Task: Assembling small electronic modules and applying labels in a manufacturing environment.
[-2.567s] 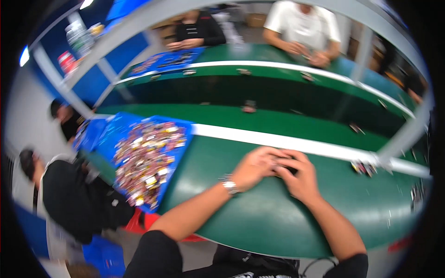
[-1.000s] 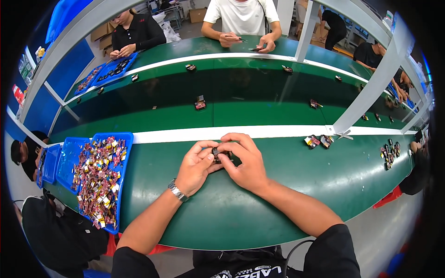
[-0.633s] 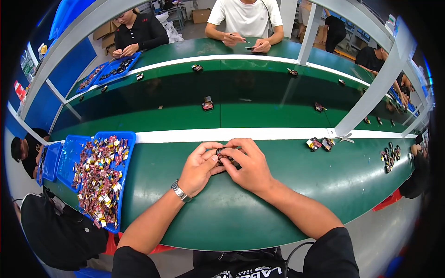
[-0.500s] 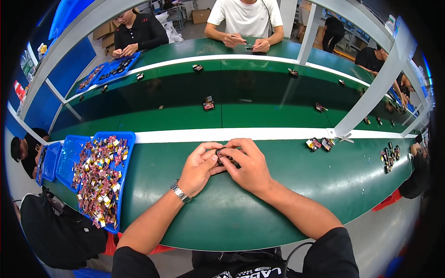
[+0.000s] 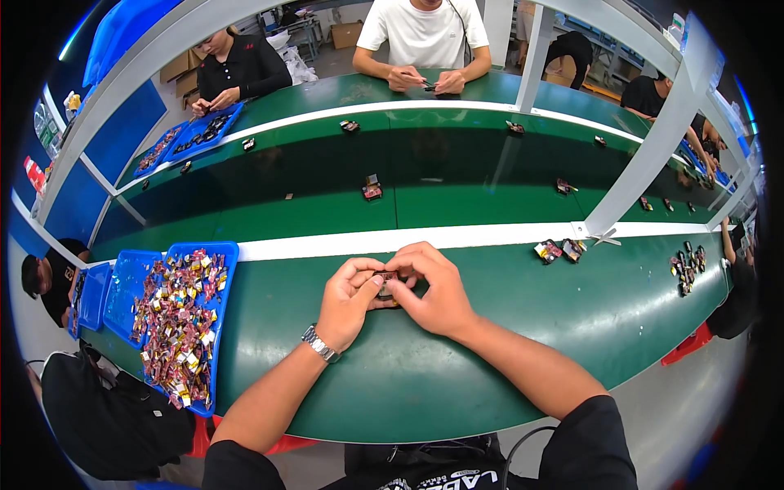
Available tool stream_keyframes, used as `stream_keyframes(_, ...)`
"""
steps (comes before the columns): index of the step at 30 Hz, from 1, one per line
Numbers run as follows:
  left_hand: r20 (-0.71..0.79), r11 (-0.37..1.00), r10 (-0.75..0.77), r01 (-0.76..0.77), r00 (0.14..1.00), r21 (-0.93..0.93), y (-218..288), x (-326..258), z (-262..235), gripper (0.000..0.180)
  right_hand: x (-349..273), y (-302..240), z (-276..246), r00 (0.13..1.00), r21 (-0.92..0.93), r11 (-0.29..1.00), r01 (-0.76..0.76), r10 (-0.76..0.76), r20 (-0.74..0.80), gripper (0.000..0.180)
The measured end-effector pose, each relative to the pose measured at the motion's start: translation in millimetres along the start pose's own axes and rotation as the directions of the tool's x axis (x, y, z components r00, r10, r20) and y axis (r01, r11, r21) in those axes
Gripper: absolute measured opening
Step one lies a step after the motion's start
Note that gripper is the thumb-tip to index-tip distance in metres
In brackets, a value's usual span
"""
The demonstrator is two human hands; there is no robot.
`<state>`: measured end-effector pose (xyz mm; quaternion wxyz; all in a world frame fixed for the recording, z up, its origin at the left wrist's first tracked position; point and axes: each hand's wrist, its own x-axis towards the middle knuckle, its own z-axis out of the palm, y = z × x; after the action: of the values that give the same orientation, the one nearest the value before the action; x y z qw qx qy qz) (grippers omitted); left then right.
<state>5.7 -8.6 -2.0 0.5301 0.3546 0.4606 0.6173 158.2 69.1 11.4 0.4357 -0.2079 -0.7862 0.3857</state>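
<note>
The green worktop (image 5: 408, 380) curved before you, a loaded blue tray (image 5: 223, 318) at its left. Your left hand (image 5: 345, 306) and right hand (image 5: 434, 292), equally near, pinched a small red-and-black assembly (image 5: 388, 279) directly between them; its long axis couldn't be told.

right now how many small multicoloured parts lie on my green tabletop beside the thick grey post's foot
2: a small multicoloured part and a second part just right of it, both beside the thick grey post. Any underneath would be hidden.
</note>
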Motion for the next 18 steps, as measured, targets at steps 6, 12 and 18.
stream_keyframes(6, -0.034, 0.991, 0.034, -0.029, 0.999, 0.130, -4.9, 2.2, 2.0, 0.015, 1.6, 6.9, 1.2, 0.987, 0.104, 0.981, -0.163, 0.163, 0.004, 0.013)
stream_keyframes(12, -0.028, 0.997, 0.065, -0.064, 0.998, 0.035, -2.8, 4.0, -2.3, 0.021, 11.8, 18.2, -0.8, 0.988, 0.167, 0.974, -0.155, 0.156, 0.005, 0.011)
stream_keyframes(18, 0.021, 0.990, 0.116, -0.114, 0.993, -0.085, -1.2, 7.8, -3.8, 0.029, 90.3, 98.5, -56.8, 0.835, 0.058, 0.860, -0.507, 0.507, -0.213, 0.014)
